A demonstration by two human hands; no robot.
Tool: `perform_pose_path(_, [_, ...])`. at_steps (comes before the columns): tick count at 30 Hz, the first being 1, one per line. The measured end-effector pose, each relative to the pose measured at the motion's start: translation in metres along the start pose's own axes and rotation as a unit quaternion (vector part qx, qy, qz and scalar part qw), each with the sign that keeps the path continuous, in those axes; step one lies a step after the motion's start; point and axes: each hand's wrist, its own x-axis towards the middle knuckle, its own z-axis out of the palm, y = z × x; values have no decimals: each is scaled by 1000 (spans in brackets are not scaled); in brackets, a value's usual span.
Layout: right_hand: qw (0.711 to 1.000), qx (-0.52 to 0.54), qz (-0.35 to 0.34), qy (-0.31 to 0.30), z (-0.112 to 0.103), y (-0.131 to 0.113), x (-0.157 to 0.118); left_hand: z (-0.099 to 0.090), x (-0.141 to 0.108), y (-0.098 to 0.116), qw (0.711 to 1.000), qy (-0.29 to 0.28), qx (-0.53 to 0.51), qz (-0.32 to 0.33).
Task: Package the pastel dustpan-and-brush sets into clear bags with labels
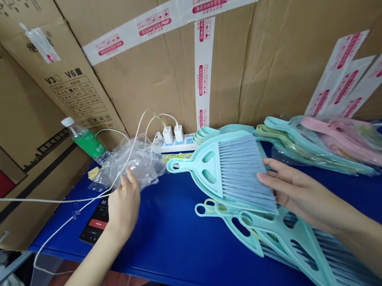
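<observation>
one mint dustpan [201, 180] and one blue-bristled brush [242, 173], mid-frame, are pinched by the right hand [295, 187], two white chargers [168, 135] above, the left hand's [125, 206] grip unclear.

Green-labelled bottle [88, 142] — white power strip [178, 145]

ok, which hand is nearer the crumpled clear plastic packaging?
Left. The left hand is at the near edge of the packaging, overlapping it in view; contact unclear. The right hand is farther right, holding the blue-bristled turquoise plastic brush.
</observation>
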Motion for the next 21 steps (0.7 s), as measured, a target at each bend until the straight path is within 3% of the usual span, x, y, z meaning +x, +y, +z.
perform_pose_path(6, [999, 25, 31, 17, 4, -4, -3, -7, 11, 3, 999, -13, 3, -30])
perform_pose_path(14, [1000, -8, 14, -14, -2, 4, 1, -2, 40, -2, 997, -35, -40, 52])
perform_pose_path(16, [1000, -7, 9, -24, -3, 4, 1, -2, 36, -4, 994, -7, -69, 86])
perform_pose_path(18, [999, -5, 7, -38, -3, 3, 1, -4, 30, -1, 981, 66, -114, 144])
perform_pose_path(21, [998, 4, 8, -65, -3, 4, 1, -11, 23, 12, 930, 147, -175, 287])
